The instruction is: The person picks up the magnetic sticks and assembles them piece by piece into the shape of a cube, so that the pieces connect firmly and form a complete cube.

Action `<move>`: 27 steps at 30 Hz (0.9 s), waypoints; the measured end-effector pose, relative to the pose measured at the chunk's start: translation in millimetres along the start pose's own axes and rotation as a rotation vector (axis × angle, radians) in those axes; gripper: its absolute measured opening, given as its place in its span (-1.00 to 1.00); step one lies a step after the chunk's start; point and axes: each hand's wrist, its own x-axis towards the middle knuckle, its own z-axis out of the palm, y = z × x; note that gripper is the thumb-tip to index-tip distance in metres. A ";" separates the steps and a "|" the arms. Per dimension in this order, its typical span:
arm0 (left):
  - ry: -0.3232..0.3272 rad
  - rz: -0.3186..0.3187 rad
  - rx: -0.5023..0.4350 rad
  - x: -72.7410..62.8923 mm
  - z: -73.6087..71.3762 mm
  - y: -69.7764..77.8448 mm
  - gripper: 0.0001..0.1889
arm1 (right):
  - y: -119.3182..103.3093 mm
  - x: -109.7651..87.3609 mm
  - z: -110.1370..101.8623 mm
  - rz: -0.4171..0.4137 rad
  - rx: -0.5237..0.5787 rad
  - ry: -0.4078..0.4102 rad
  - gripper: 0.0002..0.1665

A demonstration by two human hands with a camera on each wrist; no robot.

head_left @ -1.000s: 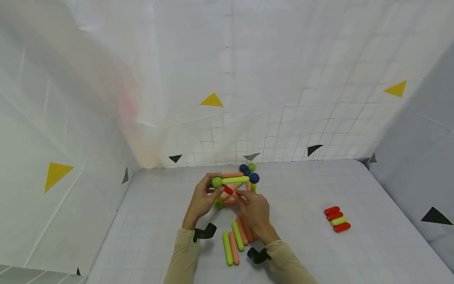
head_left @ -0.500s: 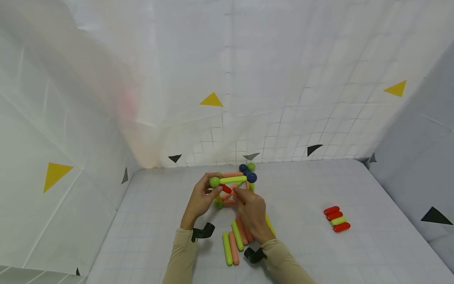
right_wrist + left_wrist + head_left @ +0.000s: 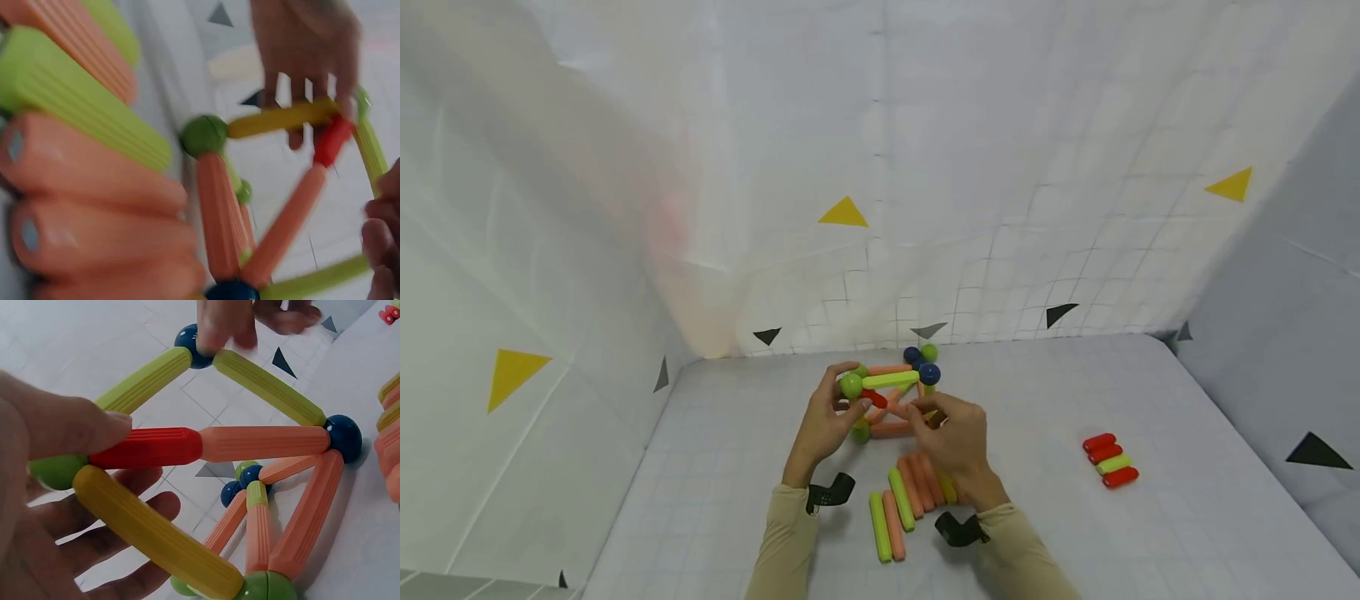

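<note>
My left hand (image 3: 823, 421) pinches a short red magnetic rod (image 3: 153, 447) at a green ball (image 3: 59, 472), thumb on the rod, other fingers spread behind. Red rod and orange rod (image 3: 265, 444) lie end to end, running diagonally to a blue ball (image 3: 344, 438) across a frame. Two lime rods (image 3: 270, 387), a yellow rod (image 3: 156, 532) and another orange rod (image 3: 307, 515) form its sides. My right hand (image 3: 955, 437) is beside the frame, fingers loosely curled, a gap showing between thumb and forefinger. In the left wrist view its blurred fingertips overlap the upper blue ball (image 3: 187, 339).
Several long orange and lime rods (image 3: 880, 527) lie side by side before the frame. Short red rods (image 3: 1120, 477) and a short lime rod (image 3: 1114, 464) lie together farther right. Loose blue and green balls (image 3: 929, 352) sit behind the frame. Walls border the table.
My right hand has drawn away from the orange rod and shifted slightly right, its thumb and forefinger parting. My left hand keeps hold of the red rod, nearly still.
</note>
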 end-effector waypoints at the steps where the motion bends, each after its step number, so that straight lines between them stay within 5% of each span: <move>1: -0.003 -0.003 0.001 0.1 0.3 -0.3 -0.38 | 5.3 0.9 -3.9 0.015 0.019 0.020 -0.93; 4: -0.012 -0.021 0.033 0.4 0.1 -1.8 -0.32 | 22.4 1.1 -14.0 0.113 0.045 0.058 -0.89; 6: -0.018 -0.047 0.092 -0.1 -1.1 -2.8 -0.32 | 34.5 -0.7 -17.8 0.213 0.051 -0.001 -0.72; 11: -0.068 -0.168 0.294 -3.3 -4.9 -7.6 -0.45 | 54.3 -6.8 -19.8 0.416 0.082 -0.355 -0.25; 15: -0.159 -0.281 0.402 -5.1 -3.3 -12.8 -0.50 | 58.7 -11.4 -17.3 0.439 0.066 -0.541 -0.34; 20: -0.199 -0.352 0.529 -5.0 3.2 -16.9 -0.47 | 58.6 -14.0 -14.6 0.435 0.058 -0.561 -0.54; 27: -0.092 -0.356 0.567 -6.6 9.8 -18.9 -0.59 | 53.0 -14.1 -16.3 0.460 0.058 -0.571 -0.59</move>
